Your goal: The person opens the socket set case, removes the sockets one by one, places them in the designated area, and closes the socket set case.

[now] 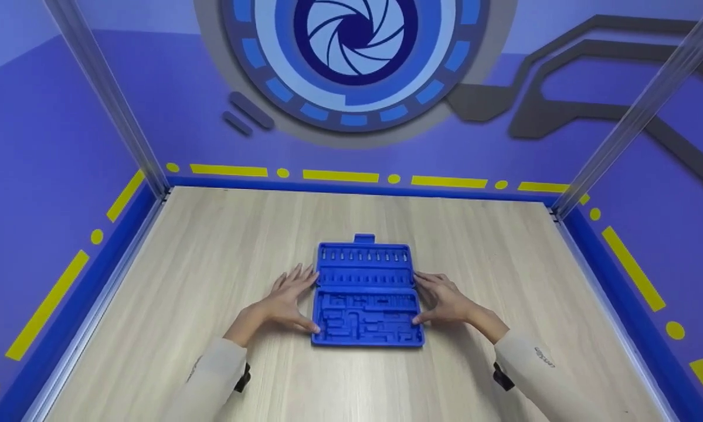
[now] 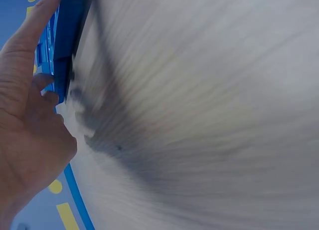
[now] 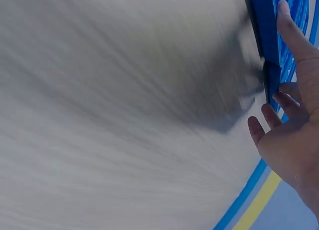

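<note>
Beige fabric left sleeve [image 1: 207,378] and right sleeve [image 1: 542,375] cut off at the near edge. Small recesses in the open blue rectangular plastic case [image 1: 366,288] blur together. Case lies flat, middle of the pale wood-grain table [image 1: 210,246], long axis near to far, blue latch tab [image 1: 364,238] pointing far. Bare left hand [image 1: 284,300] open, fingers spread, thumb touching left rim. Bare right hand [image 1: 446,300] relaxed, partly open, thumb on right rim, fingers alongside.

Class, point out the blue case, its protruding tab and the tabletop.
Blue case [image 1: 366,287]: head view, hinge strip between halves.
Tab [image 1: 364,238]: head view, middle of it.
Tabletop [image 1: 363,215]: head view, bare wood beyond the case.
</note>
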The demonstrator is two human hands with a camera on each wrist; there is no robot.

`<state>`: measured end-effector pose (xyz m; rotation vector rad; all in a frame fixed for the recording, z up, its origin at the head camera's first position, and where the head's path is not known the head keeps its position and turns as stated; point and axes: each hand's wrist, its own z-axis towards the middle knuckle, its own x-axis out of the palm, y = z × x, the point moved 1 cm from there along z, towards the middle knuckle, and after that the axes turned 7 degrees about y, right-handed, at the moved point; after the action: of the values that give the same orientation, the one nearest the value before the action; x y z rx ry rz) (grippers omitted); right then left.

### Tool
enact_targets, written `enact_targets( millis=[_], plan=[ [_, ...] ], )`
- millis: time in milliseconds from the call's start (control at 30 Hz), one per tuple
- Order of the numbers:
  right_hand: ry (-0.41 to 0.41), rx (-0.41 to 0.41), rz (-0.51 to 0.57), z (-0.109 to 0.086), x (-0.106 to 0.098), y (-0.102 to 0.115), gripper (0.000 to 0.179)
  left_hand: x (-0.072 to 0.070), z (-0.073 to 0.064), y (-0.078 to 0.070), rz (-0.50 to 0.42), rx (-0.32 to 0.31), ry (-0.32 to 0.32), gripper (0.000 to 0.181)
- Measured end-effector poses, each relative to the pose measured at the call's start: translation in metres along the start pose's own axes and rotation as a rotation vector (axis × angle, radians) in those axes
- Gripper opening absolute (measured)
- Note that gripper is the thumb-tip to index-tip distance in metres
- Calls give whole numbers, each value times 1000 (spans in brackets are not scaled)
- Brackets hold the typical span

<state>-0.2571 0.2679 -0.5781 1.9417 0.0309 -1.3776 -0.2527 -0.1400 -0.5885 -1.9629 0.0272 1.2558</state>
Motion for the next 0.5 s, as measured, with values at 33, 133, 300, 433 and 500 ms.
enact_targets(
  millis=[33, 133, 300, 433, 500],
  plan=[
    [-1, -6, -5, -1, 1, 0, 109, 1, -1, 0, 5, 2, -1, 131],
    [-20, -29, -23, -4, 3, 0, 109, 2, -3, -1, 18, 12, 2, 132],
    [-27, -71, -49, -13, 7, 3, 108, 5, -7, -3, 34, 32, 39, 133],
    [-23, -89, -63, -19, 10, 5, 108, 7, -11, -5, 36, 37, 55, 135],
    [-35, -99, -78, -21, 12, 6, 109, 7, -13, -5, 35, 38, 59, 135]
  ],
)
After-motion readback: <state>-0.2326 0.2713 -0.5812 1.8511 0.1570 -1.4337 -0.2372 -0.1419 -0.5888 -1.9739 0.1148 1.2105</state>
